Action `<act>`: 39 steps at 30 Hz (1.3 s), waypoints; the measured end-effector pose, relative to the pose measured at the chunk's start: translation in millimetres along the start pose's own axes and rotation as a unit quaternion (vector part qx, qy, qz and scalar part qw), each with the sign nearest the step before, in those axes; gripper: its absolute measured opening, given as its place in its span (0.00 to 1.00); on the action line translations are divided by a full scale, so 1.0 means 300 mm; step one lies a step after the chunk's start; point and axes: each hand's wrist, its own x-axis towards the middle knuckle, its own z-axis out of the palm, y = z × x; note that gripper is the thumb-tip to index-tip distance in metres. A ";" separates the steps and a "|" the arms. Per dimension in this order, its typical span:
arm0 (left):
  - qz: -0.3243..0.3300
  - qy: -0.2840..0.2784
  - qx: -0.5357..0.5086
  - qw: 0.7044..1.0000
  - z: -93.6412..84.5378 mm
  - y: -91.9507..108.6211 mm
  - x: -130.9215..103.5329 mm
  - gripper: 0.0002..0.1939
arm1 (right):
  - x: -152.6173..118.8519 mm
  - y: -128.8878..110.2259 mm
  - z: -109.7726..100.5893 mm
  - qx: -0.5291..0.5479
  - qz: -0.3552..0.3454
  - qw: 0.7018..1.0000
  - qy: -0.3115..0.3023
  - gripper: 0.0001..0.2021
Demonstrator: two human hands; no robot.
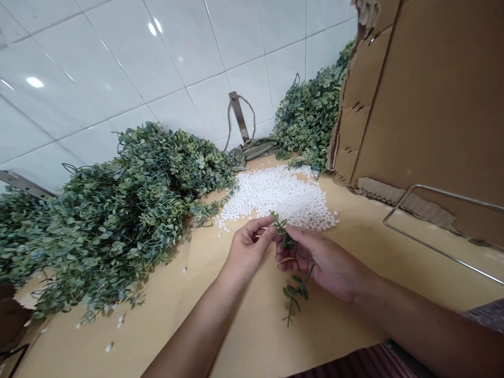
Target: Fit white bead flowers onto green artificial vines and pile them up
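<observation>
A sprig of green artificial leaves (pixel 292 300) is held between both hands over the tan table, its lower end hanging below my right hand. My left hand (pixel 252 244) pinches the sprig's upper tip between thumb and fingertips. Around the stem curl the fingers of my right hand (pixel 321 260), close beside the left fingertips. Just beyond both hands lies a spread of small white pieces (pixel 275 191). Whether a white piece is between my fingertips cannot be made out.
A large heap of green foliage (pixel 129 210) covers the left side, and another pile (pixel 311 115) stands at the back right. A cardboard box (pixel 429 105) and a bent metal wire frame (pixel 444 252) are at the right. A tiled wall (pixel 205 52) rises behind.
</observation>
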 end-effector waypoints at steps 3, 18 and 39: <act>-0.014 -0.005 -0.038 0.999 0.000 0.000 0.002 0.13 | 0.012 0.023 -0.008 -0.030 -0.006 0.999 -0.009 0.10; -0.066 0.014 -0.095 0.993 -0.051 -0.053 0.036 0.09 | 0.060 0.009 -0.047 -0.215 -0.029 0.976 -0.031 0.16; -0.089 -0.171 0.114 0.975 -0.052 -0.029 -0.027 0.06 | 0.070 -0.026 -0.061 -0.093 -0.112 0.989 0.024 0.14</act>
